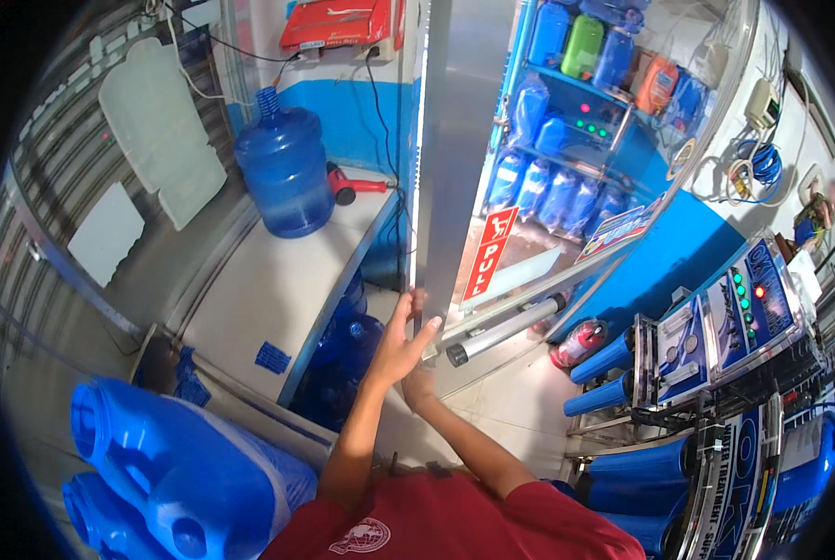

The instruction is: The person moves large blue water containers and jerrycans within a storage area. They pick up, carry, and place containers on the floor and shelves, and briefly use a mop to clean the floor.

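Note:
A glass door [447, 177] with a wide metal frame stands edge-on in front of me. My left hand [400, 343] is at that frame's edge, its thumb on one face and its fingers reaching round the other side. Just below it is my right hand [419, 385], close against the lower part of the door; its fingers are mostly hidden. A metal push bar [506, 329] with a black end cap crosses the door to the right of my hands. Above the bar, a red sticker [489, 254] is fixed to the glass.
Left of the door, a large blue water jug [287, 168] and a red-black tool [352, 185] stand on a white counter [249, 289]. Big blue containers [184, 467] crowd the lower left. Filter equipment [716, 317] lines the right, near a red fire extinguisher [581, 343]. Shelved bottles [548, 191] show through the glass.

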The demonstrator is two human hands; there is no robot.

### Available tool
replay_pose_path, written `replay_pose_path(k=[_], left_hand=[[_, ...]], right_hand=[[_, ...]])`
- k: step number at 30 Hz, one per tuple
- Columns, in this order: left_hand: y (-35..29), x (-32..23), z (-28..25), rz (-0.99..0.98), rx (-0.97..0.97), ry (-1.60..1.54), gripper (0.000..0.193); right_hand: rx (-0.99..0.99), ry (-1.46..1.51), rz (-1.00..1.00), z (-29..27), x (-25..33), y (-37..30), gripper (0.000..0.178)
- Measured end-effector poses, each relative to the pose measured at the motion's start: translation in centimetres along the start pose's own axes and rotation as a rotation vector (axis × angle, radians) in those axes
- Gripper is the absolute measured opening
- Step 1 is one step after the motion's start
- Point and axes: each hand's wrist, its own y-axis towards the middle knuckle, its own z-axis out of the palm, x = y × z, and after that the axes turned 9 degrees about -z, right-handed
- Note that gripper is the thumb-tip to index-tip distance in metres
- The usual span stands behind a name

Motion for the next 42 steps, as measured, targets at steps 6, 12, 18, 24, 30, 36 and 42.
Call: replay_pose_path(k=[6,12,18,24,30,36,42], left_hand=[[-0.2,-0.4,0.8,-0.021,-0.12,0.013,0.045],[-2.4,-2.8,1.0,0.064,-0.113,0.092,0.033],[-5.2,-5.2,2.5,0.386,0.329,0.366,0.018],[-7.2,-6.6,8.3,0.091,0.876,0.128,0.013],[-9.3,-7.9,13.0,0.273,1.217,0.381,0.039],[-13.2,-7.7,17.7,0.314,1.314,0.26,0.052],[-14.9,-5.8,22.0,0.266,1.528,0.11,0.059]], right_hand=[[0.136,0.199,-0.08,0.7,-0.5,-0.1,0.054],[0.197,0.265,0.02,0.7,-0.6,-3.7,0.045],[0.089,0.201,-0.159,-0.4,-2.0,-15.6,0.048],[0.294,1.523,-0.062,-0.3,-5.8,-23.9,0.063],[0.348,1.372,0.155,6.3,-6.8,-28.3,0.059],[0.192,1.453,0.29,10.2,-7.8,-34.5,0.053],[-0.039,1.45,0.518,12.8,-6.9,-39.8,0.048]])
